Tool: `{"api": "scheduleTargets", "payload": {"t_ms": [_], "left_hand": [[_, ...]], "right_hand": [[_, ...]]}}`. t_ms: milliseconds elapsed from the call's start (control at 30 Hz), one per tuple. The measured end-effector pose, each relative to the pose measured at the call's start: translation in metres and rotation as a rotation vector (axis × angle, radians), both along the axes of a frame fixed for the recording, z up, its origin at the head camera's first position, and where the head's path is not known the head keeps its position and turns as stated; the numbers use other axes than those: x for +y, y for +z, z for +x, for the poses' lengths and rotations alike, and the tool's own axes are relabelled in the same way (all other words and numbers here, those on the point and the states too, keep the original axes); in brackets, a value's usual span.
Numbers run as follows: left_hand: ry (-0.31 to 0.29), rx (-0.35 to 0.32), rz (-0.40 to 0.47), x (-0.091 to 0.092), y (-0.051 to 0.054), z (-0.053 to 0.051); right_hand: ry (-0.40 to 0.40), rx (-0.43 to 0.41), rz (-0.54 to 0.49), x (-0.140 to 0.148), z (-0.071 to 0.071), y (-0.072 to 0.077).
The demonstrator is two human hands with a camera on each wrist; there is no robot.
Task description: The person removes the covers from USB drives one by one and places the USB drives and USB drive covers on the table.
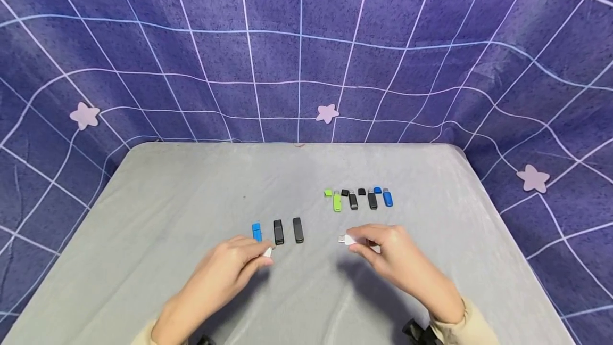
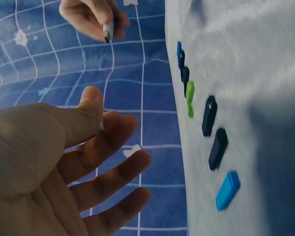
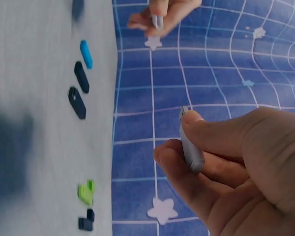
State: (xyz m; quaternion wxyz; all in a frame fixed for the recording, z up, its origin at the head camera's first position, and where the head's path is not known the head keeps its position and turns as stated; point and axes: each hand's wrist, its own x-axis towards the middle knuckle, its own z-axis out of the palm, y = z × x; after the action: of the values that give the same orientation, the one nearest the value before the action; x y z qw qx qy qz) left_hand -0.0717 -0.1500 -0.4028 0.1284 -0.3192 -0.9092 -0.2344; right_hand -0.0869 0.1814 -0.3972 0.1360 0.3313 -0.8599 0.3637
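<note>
Between thumb and fingers, my right hand [image 1: 395, 253] grips a white USB flash drive [image 3: 191, 155] above the table, its metal plug bare and pointing left. My left hand [image 1: 227, 265] pinches a small white cap [image 1: 267, 252], apart from the drive. Just beyond the left hand, a blue USB drive [image 1: 256, 231] and two dark ones, a black drive [image 1: 278, 232] and a dark grey drive [image 1: 298, 230], lie capped in a row. In the left wrist view, the left hand's other fingers [image 2: 113, 174] are spread loosely.
Farther back on the right lie uncapped drives: a green drive [image 1: 337, 202], two black ones and a blue drive [image 1: 388, 197]. Their caps, such as the green cap [image 1: 328, 192], lie beside them. A grey cloth [image 1: 191, 185] covers the table; a purple gridded curtain [image 1: 287, 57] hangs behind.
</note>
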Motion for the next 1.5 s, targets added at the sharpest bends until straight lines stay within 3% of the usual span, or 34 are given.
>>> {"api": "scheduleTargets", "payload": {"t_ms": [233, 433, 567, 700, 800, 1067, 1267, 1500], "left_hand": [[0.009, 0.025, 0.025, 0.011, -0.001, -0.001], [0.058, 0.004, 0.024, 0.015, 0.0, -0.001], [0.093, -0.029, 0.051, 0.018, 0.001, -0.003], [0.08, 0.0, 0.091, 0.02, 0.002, -0.006], [0.067, 0.023, 0.098, 0.02, 0.002, -0.009], [0.089, -0.007, 0.133, 0.023, 0.002, -0.024], [0.135, 0.037, 0.1, 0.032, 0.005, -0.034], [0.155, 0.025, 0.066, 0.042, 0.014, -0.044]], "right_hand": [[0.0, -0.011, -0.002, -0.011, 0.001, -0.001], [-0.008, -0.006, -0.017, -0.014, 0.0, -0.001], [-0.035, 0.001, -0.02, -0.016, -0.001, -0.001], [-0.076, -0.009, -0.008, -0.019, 0.0, 0.0], [-0.093, -0.032, -0.004, -0.021, 0.0, 0.002], [-0.105, -0.078, -0.028, -0.029, -0.015, -0.001], [-0.181, -0.118, -0.037, -0.035, -0.024, -0.003], [-0.275, -0.137, -0.044, -0.043, -0.031, -0.002]]}}
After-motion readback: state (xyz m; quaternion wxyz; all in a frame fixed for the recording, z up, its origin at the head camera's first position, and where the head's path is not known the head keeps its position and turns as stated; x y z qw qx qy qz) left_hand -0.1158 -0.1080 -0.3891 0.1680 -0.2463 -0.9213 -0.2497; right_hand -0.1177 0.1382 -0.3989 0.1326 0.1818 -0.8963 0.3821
